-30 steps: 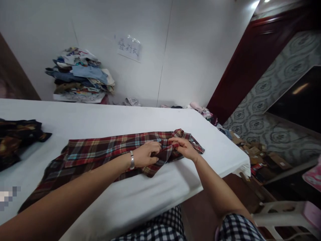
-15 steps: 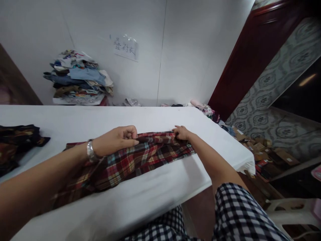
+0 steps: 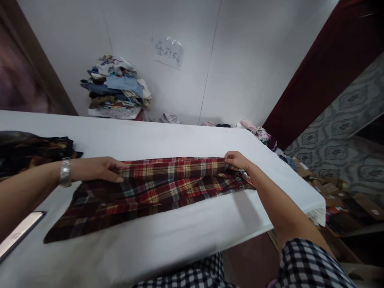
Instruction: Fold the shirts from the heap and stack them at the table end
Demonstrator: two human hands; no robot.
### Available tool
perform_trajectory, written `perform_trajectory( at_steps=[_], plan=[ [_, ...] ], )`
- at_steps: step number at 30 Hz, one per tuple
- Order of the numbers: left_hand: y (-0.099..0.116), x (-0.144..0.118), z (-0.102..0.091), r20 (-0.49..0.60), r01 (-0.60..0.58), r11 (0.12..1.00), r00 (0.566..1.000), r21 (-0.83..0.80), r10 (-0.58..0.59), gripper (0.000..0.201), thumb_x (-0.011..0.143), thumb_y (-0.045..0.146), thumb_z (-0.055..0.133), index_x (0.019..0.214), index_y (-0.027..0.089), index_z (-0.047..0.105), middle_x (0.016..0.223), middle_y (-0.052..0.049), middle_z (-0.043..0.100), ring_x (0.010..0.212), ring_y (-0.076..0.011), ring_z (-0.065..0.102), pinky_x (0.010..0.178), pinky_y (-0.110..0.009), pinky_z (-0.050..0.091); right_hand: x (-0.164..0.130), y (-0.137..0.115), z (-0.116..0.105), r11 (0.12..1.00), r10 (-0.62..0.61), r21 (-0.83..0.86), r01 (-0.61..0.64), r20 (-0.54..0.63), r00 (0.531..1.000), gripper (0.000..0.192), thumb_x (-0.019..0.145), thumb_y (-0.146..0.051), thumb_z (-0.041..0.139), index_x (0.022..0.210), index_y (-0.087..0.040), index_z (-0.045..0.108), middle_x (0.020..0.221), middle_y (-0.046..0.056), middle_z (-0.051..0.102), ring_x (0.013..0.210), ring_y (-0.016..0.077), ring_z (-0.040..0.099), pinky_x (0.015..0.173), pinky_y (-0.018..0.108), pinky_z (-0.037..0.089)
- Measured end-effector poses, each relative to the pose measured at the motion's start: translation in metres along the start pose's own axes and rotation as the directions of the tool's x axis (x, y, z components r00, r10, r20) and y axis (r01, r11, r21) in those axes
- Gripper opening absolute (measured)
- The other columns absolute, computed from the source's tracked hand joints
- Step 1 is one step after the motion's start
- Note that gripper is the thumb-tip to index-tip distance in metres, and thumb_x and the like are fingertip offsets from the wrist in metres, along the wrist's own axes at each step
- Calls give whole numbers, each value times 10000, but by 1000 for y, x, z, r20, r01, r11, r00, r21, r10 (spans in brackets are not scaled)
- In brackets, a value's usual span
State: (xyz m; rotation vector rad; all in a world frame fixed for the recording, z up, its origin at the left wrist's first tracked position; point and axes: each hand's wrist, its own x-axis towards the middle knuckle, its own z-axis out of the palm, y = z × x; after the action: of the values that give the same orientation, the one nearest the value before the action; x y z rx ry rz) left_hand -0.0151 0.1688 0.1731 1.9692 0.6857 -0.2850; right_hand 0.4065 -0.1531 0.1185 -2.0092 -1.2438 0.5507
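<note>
A red and brown plaid shirt (image 3: 168,188) lies folded lengthwise into a long strip on the white table (image 3: 186,224). My left hand (image 3: 100,169), with a silver bracelet at the wrist, is at the left part of its far edge; thumb and fingers close on the cloth there. At the right end of the same edge, my right hand (image 3: 238,160) pinches the fabric between thumb and fingers. The cloth between my hands is drawn fairly straight along the top, with loose creases below. The shirt's left end spreads flat toward me.
A dark patterned garment (image 3: 39,150) rests on the table at the left. Nearer me lies a device with a lit screen (image 3: 19,234). A tall clothes pile (image 3: 117,90) stands against the wall behind the table. Cardboard boxes (image 3: 333,192) are at the right, beyond the table's edge.
My left hand has slid left along the shirt's far edge, and the strip looks straighter. My right hand keeps its hold. The view has turned left, bringing the lit device into sight.
</note>
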Motion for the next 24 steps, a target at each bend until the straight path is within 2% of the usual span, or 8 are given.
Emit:
perform_trajectory(
  at_steps=[3,5,9,12,15,19,21,24],
  plan=[
    [-5,3,-27,-120,14,976,992,-215,-40,495,525,455,728,932,181,660,859,-28,722,755,-202,643,721,-323,518,17,1,2,997,-72,-44,68,-112,991,184,746,-361,575,779,-189,631,710,-11,633,660,139,551,632,250,447],
    [-13,16,-36,-238,10,970,969,-244,-70,568,550,422,724,1046,159,634,960,-37,722,842,-198,645,776,-305,516,34,0,10,985,-52,-170,22,-175,983,207,791,-365,552,836,-192,658,794,9,680,731,158,593,687,263,468],
    [-41,52,-28,-544,238,971,811,-29,-215,556,781,410,529,1208,54,557,1026,-104,705,933,-217,626,806,-309,500,61,2,42,855,56,-483,-188,-273,960,281,825,-320,567,1058,-206,676,1085,69,702,990,220,623,873,321,458],
    [-56,69,-14,-639,344,938,733,51,-234,573,842,451,459,1180,1,571,1134,-184,661,1078,-316,582,883,-378,463,67,7,63,820,59,-532,-212,-290,955,320,848,-314,559,1132,-207,659,1226,92,648,1168,250,547,986,372,397],
    [-60,72,-1,-658,360,923,729,132,-191,674,811,525,508,1259,21,523,1229,-213,610,1138,-345,559,937,-384,430,63,14,67,807,4,-562,-181,-302,953,340,912,-363,474,1158,-200,643,1255,85,628,1211,230,513,1019,370,365],
    [-59,64,13,-627,330,914,771,236,-116,667,789,429,546,1344,74,438,1242,-176,604,1113,-321,575,944,-366,421,51,24,63,789,-59,-595,-151,-319,946,389,953,-417,387,1179,-203,620,1269,90,608,1225,223,490,1026,375,343],
    [-62,57,17,-612,264,914,791,309,-22,579,828,371,461,1335,94,435,1239,-144,600,1113,-299,569,952,-358,410,43,29,64,772,10,-606,-192,-291,957,400,949,-442,391,1209,-217,594,1307,93,577,1259,247,451,1037,421,319],
    [-74,47,15,-618,169,920,780,355,95,511,820,361,426,1265,116,487,1196,-111,606,1128,-327,545,958,-389,396,34,35,66,750,177,-589,-301,-259,949,421,959,-457,354,1239,-220,562,1330,103,552,1265,268,436,1035,471,306]
  ],
)
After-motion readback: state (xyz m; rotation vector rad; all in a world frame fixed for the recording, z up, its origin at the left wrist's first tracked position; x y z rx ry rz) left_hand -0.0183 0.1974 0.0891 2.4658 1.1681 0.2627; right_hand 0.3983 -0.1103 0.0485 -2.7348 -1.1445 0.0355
